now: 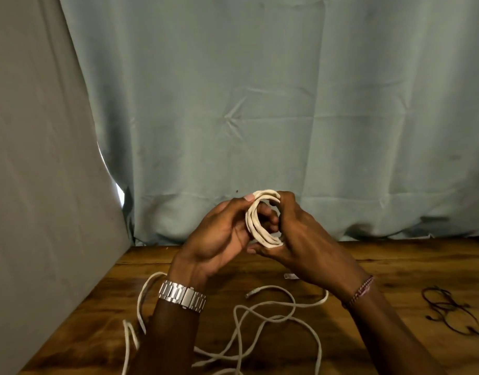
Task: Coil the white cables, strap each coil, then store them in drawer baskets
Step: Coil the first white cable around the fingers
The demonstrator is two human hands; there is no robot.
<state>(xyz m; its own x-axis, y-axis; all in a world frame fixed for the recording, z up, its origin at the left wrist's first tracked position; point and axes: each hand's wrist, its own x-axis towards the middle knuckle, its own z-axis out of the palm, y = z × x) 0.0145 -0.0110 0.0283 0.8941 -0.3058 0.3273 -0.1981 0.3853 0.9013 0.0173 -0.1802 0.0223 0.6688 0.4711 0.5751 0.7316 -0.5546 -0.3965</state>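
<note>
A: Where is the white cable coil (262, 220) relative to the wooden table (395, 272)?

B: Held up above the table's far edge, in front of the grey-green curtain (260, 104). Both hands are on it.

A: How do the fingers lie?

B: The left hand (222, 236) has its thumb tip pressed on the coil's top and its fingers curled round the loops from the left. The right hand (303, 239) grips the coil's right side, fingers curled through the ring, thumb under the bottom.

A: And on the table itself?

B: Loose white cable (262, 318) lies in open loops on the near part, under the wrists. A tangle of dark straps (449, 312) rests near the table's right edge, well apart from the cable. A small clear piece (291, 277) sits just under the right hand; I cannot tell what it is.
</note>
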